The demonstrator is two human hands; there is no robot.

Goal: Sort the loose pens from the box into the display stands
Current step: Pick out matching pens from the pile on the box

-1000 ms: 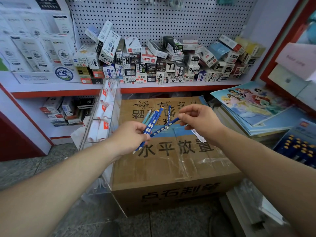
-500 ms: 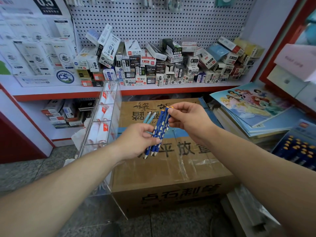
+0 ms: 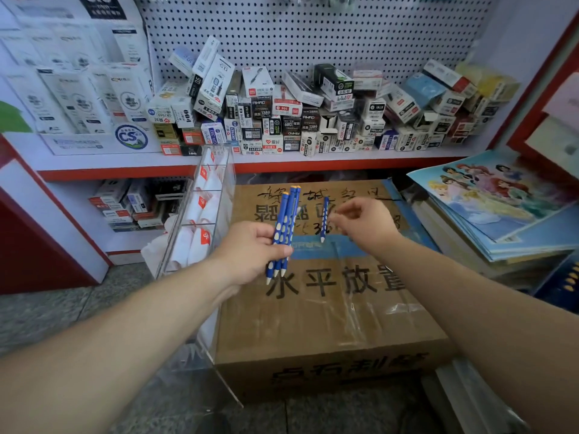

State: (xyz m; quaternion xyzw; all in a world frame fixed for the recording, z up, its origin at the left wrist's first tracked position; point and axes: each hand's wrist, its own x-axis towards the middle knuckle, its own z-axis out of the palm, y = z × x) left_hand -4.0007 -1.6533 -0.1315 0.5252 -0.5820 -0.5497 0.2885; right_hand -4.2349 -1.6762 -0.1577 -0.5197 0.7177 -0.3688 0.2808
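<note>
My left hand [image 3: 247, 255] grips a bundle of blue pens [image 3: 285, 227] with pale dots, held upright with tips down, above a sealed cardboard box [image 3: 329, 324]. My right hand [image 3: 363, 223] pinches a single blue pen [image 3: 324, 219] between thumb and fingers, held upright a short way to the right of the bundle. A clear acrylic display stand [image 3: 203, 220] with several compartments holding white items stands just left of the box.
A shelf [image 3: 282, 161] behind carries many small pen boxes under a pegboard. Stacked colouring books [image 3: 488, 202] lie at the right. A tray of blue pens [image 3: 564, 277] shows at the right edge. Grey floor tiles lie below.
My right hand has pulled one pen out of the bundle and moved right, apart from my left hand. The bundle in my left hand now stands more upright.
</note>
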